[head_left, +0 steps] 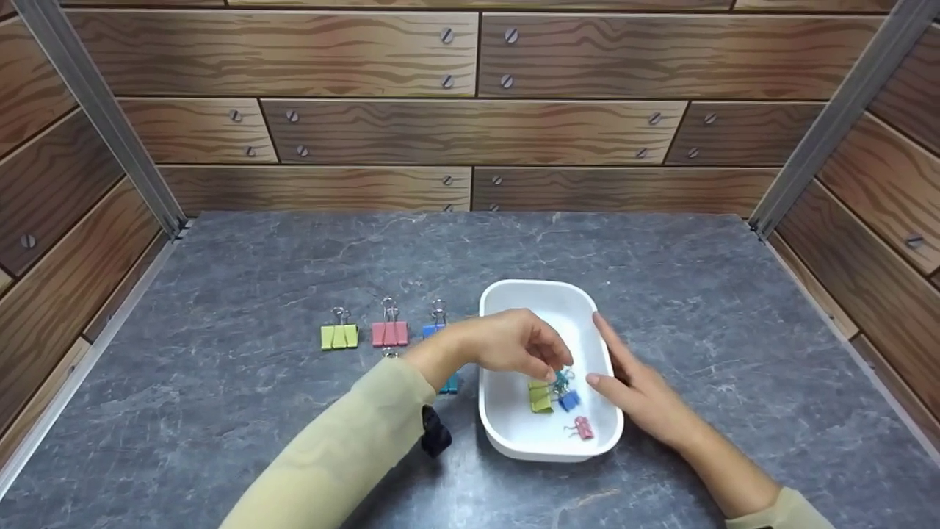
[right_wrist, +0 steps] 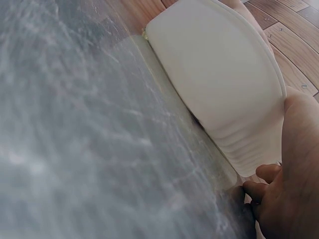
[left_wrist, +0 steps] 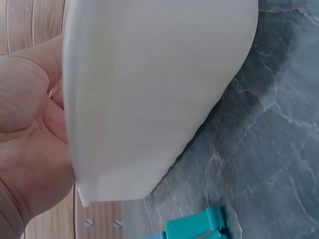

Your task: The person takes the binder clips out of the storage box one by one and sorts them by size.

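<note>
My left hand (head_left: 514, 344) pinches a teal clip (head_left: 563, 379) inside the white tray (head_left: 507, 294), at the table's (head_left: 294, 250) centre. My right hand (head_left: 624, 375), fingers relaxed, rests against the tray's 3 o'clock wall.

Left arm: sleeved in pale olive, enters from 7 o'clock, reaching toward 2 o'clock.
Left hand (head_left: 514, 344): palm down, fingers curled, fingertips pinched together pointing toward 4 o'clock.
Right arm: enters from 5 o'clock, bare forearm angled toward 11 o'clock.
Right hand (head_left: 631, 382): fingers straight, stretched toward 11 o'clock, thumb spread toward 9 o'clock.
</note>
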`<action>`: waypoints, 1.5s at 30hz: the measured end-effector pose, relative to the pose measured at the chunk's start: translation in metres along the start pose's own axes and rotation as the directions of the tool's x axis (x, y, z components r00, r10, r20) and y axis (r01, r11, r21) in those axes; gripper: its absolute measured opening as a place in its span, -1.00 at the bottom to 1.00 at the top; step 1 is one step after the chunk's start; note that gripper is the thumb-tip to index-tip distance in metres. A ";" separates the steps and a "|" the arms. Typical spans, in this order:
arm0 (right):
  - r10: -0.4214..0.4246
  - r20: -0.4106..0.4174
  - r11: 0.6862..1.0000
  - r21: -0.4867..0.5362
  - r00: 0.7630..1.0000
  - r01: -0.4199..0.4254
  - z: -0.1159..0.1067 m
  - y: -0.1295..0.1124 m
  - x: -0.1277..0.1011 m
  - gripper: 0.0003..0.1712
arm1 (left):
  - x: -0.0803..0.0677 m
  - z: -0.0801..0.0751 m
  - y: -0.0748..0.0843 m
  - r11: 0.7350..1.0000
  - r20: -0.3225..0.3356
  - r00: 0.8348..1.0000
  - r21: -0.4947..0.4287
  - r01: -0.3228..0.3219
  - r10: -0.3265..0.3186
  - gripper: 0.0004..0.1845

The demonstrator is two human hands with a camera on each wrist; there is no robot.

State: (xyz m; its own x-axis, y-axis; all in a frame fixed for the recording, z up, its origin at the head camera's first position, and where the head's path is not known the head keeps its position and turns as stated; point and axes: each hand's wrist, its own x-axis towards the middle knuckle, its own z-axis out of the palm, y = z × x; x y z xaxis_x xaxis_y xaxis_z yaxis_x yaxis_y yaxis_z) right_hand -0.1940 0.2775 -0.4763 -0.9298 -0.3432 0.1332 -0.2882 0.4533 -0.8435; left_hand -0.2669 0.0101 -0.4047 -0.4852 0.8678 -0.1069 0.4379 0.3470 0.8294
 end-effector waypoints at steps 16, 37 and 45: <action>0.000 0.006 1.000 0.013 1.000 0.000 0.001 0.001 0.000 -0.03 | 0.012 0.010 -0.005 0.999 0.059 0.997 0.020 0.043 -0.044 -0.71; 0.009 0.006 1.000 0.012 1.000 -0.009 0.001 0.001 0.000 -0.03 | 0.016 0.014 -0.004 0.992 0.066 0.993 0.090 0.093 -0.099 -0.76; 0.014 0.007 1.000 0.020 1.000 -0.014 0.001 0.001 0.000 -0.03 | 0.017 0.015 -0.004 0.986 0.065 0.993 0.145 0.088 -0.098 -0.78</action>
State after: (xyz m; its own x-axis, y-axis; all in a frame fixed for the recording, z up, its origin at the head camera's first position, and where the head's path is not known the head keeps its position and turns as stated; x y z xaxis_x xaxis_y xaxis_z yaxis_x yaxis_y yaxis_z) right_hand -0.1938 0.2771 -0.4777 -0.9320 -0.3426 0.1179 -0.2705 0.4414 -0.8556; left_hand -0.2651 0.0288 -0.4181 -0.4759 0.8508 -0.2229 0.4985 0.4697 0.7286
